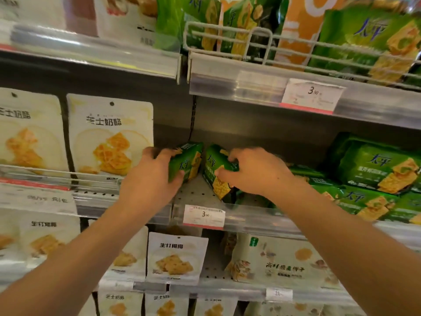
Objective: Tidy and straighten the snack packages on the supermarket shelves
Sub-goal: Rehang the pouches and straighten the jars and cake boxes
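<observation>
Head view looks at the middle shelf [205,192], where both hands work at centre frame. The left hand [148,179] grasps a small green pack [189,160], thumb along its lower edge and fingers over its top left corner; the pack stands nearly upright, tipped slightly right. The right hand [252,172] grasps a second green pack [216,169], fingers curled over its upper right corner; this one leans left, its lower corner over the bare shelf floor. The two packs almost meet at their tops and splay apart below. Right of centre, more green packs [376,169] lie stacked flat and unevenly. White pouches [111,137] hang in a row at left; a price tag [204,216] sits on the shelf lip just below the hands.

The step in hand appears to be standing these two loose packs up in the gap. The next move likely calls for squaring both upright, faces forward, side by side and touching, then setting them down near the shelf front before turning to the untidy stack at right.
</observation>
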Available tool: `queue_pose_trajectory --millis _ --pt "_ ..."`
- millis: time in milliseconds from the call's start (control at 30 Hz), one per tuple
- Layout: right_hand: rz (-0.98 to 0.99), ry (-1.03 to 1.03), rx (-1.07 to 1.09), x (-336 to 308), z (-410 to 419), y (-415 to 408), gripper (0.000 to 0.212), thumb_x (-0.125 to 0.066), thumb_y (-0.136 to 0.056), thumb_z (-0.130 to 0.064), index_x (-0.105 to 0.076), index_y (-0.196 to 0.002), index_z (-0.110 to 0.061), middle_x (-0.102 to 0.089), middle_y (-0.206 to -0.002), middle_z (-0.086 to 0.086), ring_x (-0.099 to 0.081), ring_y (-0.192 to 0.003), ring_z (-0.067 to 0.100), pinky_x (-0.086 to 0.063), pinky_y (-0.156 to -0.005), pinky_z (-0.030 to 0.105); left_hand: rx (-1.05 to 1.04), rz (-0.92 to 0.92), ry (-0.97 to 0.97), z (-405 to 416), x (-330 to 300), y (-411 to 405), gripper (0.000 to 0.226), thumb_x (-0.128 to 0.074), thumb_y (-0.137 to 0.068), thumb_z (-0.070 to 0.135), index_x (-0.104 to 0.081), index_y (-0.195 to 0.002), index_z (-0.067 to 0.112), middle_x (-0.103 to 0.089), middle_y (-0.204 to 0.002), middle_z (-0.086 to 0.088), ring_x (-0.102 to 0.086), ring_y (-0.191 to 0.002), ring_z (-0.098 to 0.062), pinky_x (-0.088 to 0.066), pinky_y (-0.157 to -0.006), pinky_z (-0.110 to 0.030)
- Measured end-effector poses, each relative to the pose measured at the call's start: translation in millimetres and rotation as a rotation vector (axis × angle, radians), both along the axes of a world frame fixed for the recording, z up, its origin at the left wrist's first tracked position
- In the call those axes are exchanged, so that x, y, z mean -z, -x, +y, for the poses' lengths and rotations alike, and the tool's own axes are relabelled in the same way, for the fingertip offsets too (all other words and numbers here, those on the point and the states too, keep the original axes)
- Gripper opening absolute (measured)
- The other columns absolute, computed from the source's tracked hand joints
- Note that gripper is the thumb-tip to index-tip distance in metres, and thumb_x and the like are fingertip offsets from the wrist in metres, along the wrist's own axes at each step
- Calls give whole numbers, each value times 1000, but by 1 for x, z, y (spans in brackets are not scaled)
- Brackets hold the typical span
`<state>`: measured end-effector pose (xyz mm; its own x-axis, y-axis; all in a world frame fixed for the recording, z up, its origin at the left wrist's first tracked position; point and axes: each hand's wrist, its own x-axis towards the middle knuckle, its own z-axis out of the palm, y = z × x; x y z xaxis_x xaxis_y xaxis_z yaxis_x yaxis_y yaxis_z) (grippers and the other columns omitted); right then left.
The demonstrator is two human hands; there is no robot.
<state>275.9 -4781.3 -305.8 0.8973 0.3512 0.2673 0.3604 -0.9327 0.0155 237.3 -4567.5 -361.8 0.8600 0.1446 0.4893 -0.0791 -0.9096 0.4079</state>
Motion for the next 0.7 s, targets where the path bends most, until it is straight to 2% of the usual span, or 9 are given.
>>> queue_pose_trajectory --millis 100,233,367,433,600,700 --pt "8 13 -28 1 3 -14 45 -53 -84 -65 -56 -106 -25 -47 -72 -11 -49 -66 11 -38 -50 26 -17 -31 9 -2 -2 1 45 -64 -87 41 -51 -128 29 -50 -124 -8 -62 -91 -31 -59 -72 -44" --pt "150 34 -65 -1 6 -25 38 -66 -82 -53 -40 -90 -27 -45 -76 -7 -44 -66 8 -31 -48 26 -31 -65 -10 -5 0 0 39 -67 -87 31 -55 -123 23 -54 -117 -9 -61 -85 -31 -58 -67 -44" --pt "256 35 -88 -10 3 -29 37 -72 -80 -40 -44 -97 -23 -49 -86 -6 -45 -70 7 -35 -49 26 -25 -108 -3 -4 -2 -2 35 -70 -85 26 -60 -118 19 -58 -110 -9 -59 -83 -30 -56 -66 -40" --pt "279 -13 -102 -15 -4 -28 39 -76 -78 -37 -47 -101 -24 -49 -84 -8 -47 -69 5 -35 -50 25 -14 -114 14 -3 -6 -3 35 -73 -83 25 -62 -115 20 -59 -105 -7 -58 -82 -27 -55 -66 -38" --pt "249 -8 -233 -20 -31 -17 43 -78 -77 -37 -45 -104 -34 -52 -84 -12 -51 -69 4 -32 -50 24 6 -94 -12 3 -15 -8 35 -76 -79 23 -66 -113 19 -60 -92 -4 -55 -72 -21 -44 -57 -29" --pt "263 19 -277 -16 -42 -13 40 -76 -81 -38 -43 -104 -41 -50 -88 -18 -49 -71 1 -31 -51 22 45 -84 -5 4 -20 -12 33 -75 -81 18 -65 -113 17 -60 -94 -4 -56 -72 -21 -38 -56 -27"
